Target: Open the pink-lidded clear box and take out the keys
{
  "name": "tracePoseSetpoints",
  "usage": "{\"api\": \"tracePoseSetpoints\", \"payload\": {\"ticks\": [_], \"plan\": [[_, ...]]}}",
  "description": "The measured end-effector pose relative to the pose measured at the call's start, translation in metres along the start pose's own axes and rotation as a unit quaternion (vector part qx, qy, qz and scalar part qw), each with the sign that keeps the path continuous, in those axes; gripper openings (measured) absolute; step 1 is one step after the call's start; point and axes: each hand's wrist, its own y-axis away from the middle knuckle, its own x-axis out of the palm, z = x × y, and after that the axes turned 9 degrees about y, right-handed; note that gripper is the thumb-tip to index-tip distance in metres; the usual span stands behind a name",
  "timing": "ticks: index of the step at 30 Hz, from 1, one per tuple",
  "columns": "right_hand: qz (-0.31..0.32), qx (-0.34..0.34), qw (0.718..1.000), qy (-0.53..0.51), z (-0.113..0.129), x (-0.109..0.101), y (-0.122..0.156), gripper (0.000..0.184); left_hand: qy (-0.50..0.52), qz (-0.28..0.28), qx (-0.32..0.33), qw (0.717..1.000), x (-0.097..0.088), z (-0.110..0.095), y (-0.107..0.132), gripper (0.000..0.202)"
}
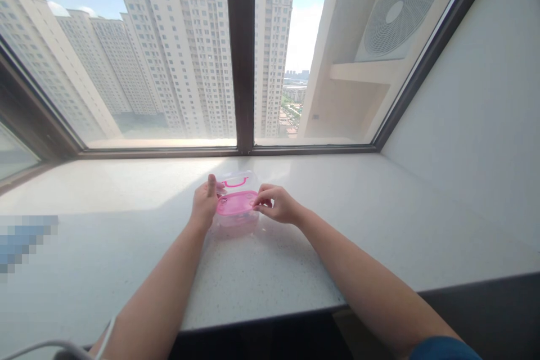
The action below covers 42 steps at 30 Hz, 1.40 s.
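Observation:
A small plastic box with a pink inner tray [237, 203] and a see-through body sits on the white sill. Behind the tray rises a clear lid [248, 175] with a bright pink handle [235, 183]. My left hand [206, 201] grips the box at its left side, thumb pointing up and fingers reaching behind toward the lid. On the right, my right hand [276, 203] has thumb and fingertips pinched together at the tray's right edge. What lies between those fingertips is too small to make out. Small round shapes show on the tray's surface.
The speckled white sill [261, 275] ends at a dark front edge. A window with a dark frame [241, 56] stands behind. A blurred blue patch [21, 242] lies at the left, and a white cable [54, 343] runs through the lower left corner. A white wall rises at right.

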Motion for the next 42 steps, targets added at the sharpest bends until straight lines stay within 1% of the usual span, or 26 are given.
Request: {"api": "tracePoseSetpoints", "payload": {"ticks": [4, 11, 16, 19, 22, 26, 29, 32, 37, 42], "plan": [[0.01, 0.019, 1.0, -0.014, 0.0, 0.001, 0.0, 0.004, 0.001, 0.003, -0.002, 1.0, 0.001, 0.0, 0.0, 0.069], [0.003, 0.031, 0.999, -0.031, 0.003, -0.003, -0.001, 0.006, 0.017, 0.006, -0.003, 1.0, 0.001, 0.002, -0.001, 0.068], [-0.031, 0.043, 0.998, -0.039, 0.006, -0.01, -0.003, 0.007, 0.033, 0.016, -0.008, 0.999, 0.001, 0.005, -0.003, 0.067], [-0.057, 0.056, 0.996, -0.037, 0.005, -0.01, -0.004, 0.009, 0.036, 0.013, -0.014, 0.999, 0.001, 0.005, -0.003, 0.066], [-0.06, 0.104, 0.99, -0.069, 0.003, -0.005, -0.004, 0.012, 0.027, 0.014, -0.009, 0.999, 0.001, 0.002, -0.001, 0.067], [-0.064, 0.161, 0.976, -0.129, 0.003, 0.002, -0.005, 0.016, 0.023, 0.032, 0.006, 0.999, 0.001, -0.002, 0.001, 0.066], [-0.074, 0.196, 0.97, -0.124, 0.002, 0.005, -0.007, 0.016, 0.031, 0.041, 0.007, 0.999, 0.002, -0.002, 0.002, 0.065], [-0.058, 0.226, 0.965, -0.117, 0.002, 0.007, -0.009, 0.015, 0.028, 0.041, 0.007, 0.999, 0.002, 0.0, 0.001, 0.065], [-0.055, 0.23, 0.964, -0.12, 0.002, 0.007, -0.008, 0.014, 0.028, 0.041, 0.007, 0.999, 0.002, -0.001, 0.001, 0.065], [-0.056, 0.213, 0.968, -0.119, -0.001, 0.007, -0.007, 0.015, 0.028, 0.041, 0.001, 0.999, 0.002, -0.002, 0.001, 0.065]]}}
